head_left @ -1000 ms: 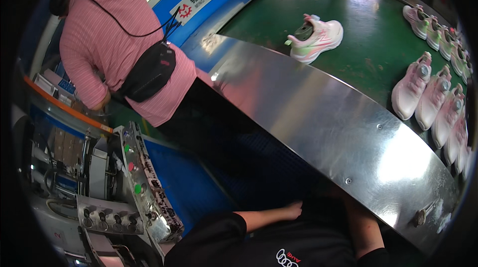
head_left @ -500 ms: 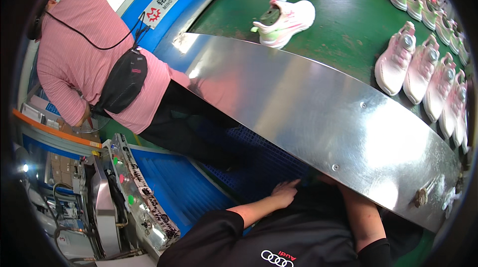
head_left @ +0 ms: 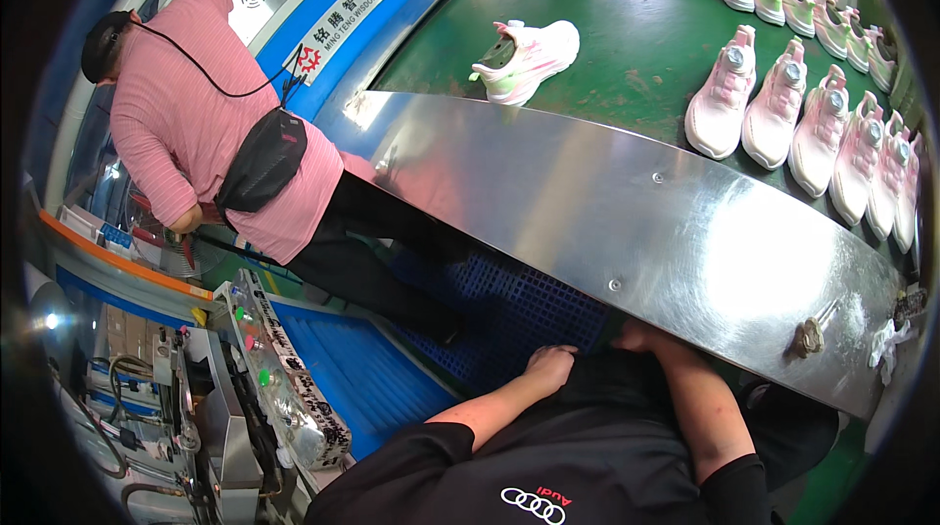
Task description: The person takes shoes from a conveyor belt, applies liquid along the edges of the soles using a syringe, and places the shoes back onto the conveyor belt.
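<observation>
Both hands sit low in the head view, just under the near edge of a curved steel panel (head_left: pixel 627 202) that borders a green worktop (head_left: pixel 627 45). The left hand (head_left: pixel 550 364) is loosely curled, knuckles up, fingers bent down onto dark cloth at the person's lap; it pinches nothing that can be seen. The right hand (head_left: pixel 641 337) lies just beside it, partly tucked under the panel's rim, so whether it is spread or closed cannot be told. The 2 hands are near each other but apart. Beyond them lies a blue grid mat (head_left: pixel 509 305) on the floor.

On the worktop, well apart from the hands, a single pink-and-white shoe (head_left: pixel 524 57) lies tilted on its side near the far left. A row of pink shoes (head_left: pixel 803 119) stands upright side by side along the right, with more behind them toward the far corner.

At the left a co-worker in a pink top (head_left: pixel 196 123) with a black waist bag (head_left: pixel 262 161) stands bent over a blue machine (head_left: pixel 333 6). A control strip (head_left: pixel 279 368) with coloured buttons runs along the lower left
</observation>
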A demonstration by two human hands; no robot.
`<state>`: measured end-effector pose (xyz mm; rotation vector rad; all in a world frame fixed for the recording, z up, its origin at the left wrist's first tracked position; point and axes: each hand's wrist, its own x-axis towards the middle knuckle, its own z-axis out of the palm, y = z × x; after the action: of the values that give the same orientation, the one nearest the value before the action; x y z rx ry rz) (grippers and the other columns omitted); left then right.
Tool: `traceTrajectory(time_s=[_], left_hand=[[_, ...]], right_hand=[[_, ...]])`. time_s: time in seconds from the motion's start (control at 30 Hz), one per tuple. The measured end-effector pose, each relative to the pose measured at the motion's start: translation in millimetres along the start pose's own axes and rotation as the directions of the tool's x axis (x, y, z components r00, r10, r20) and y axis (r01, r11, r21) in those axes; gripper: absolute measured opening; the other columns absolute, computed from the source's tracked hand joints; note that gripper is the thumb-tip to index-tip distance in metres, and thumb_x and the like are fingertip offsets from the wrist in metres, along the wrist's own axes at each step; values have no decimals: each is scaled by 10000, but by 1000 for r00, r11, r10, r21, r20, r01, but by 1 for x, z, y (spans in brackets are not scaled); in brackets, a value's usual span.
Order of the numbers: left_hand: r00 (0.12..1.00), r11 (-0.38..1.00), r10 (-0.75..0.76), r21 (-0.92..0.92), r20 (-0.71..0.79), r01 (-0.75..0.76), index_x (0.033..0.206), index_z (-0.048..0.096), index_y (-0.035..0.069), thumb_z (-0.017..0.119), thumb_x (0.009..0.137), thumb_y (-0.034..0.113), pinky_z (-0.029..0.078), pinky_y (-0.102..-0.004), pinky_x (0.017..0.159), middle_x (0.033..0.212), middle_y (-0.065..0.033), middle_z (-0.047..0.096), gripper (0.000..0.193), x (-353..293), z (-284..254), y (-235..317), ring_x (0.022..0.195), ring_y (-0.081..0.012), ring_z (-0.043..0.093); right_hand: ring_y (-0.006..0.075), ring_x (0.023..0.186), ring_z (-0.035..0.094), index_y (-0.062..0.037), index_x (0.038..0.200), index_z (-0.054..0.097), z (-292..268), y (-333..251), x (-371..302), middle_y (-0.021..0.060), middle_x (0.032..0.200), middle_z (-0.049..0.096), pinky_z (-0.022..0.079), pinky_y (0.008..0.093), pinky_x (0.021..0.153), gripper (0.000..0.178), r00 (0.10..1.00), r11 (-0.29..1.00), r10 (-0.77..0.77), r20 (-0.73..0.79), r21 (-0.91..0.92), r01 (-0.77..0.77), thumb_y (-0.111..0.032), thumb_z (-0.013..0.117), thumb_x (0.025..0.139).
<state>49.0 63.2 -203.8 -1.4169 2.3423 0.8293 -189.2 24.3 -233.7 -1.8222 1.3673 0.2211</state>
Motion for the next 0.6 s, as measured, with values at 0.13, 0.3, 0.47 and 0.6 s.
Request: traceTrajectory(time_s=[0.13, 0.3, 0.47, 0.6], left_hand=[[996, 993, -70, -99, -53, 64, 1041, 675, 21, 537, 748, 21, 471, -400, 926, 1213, -128, 605, 324, -27, -32, 16, 1067, -340, 590], [992, 982, -14, -186, -129, -11, 1030, 680, 24, 586, 748, 114, 480, -397, 914, 1168, -121, 632, 311, -48, -51, 22, 1011, -341, 618], [990, 982, 46, -174, -132, -69, 786, 696, -3, 612, 671, 111, 509, -393, 846, 1233, -48, 608, 182, -70, -60, 11, 948, -294, 640], [984, 974, 82, -195, -158, -113, 858, 688, 11, 629, 731, 152, 523, -376, 797, 1133, -89, 644, 199, -69, -73, 9, 913, -312, 642]], right_hand=[[384, 1233, 453, -58, 1261, 554, 7, -9, 7, 200, 1323, 509, 329, 464, 1045, 598, 999, 999, -29, -14, -18, 29, -533, 440, 918], [379, 1239, 449, -62, 1262, 556, 26, -5, 27, 200, 1329, 504, 324, 460, 1050, 611, 999, 999, -46, 21, 17, 46, -548, 455, 905], [358, 1300, 389, -82, 1304, 522, 13, -47, 28, 196, 1382, 454, 279, 432, 1088, 695, 970, 997, 61, 234, -57, -48, -592, 549, 832], [356, 1335, 337, -74, 1346, 468, 65, -5, 66, 193, 1419, 409, 255, 428, 1102, 744, 996, 997, -75, 48, 2, 75, -588, 571, 818]])
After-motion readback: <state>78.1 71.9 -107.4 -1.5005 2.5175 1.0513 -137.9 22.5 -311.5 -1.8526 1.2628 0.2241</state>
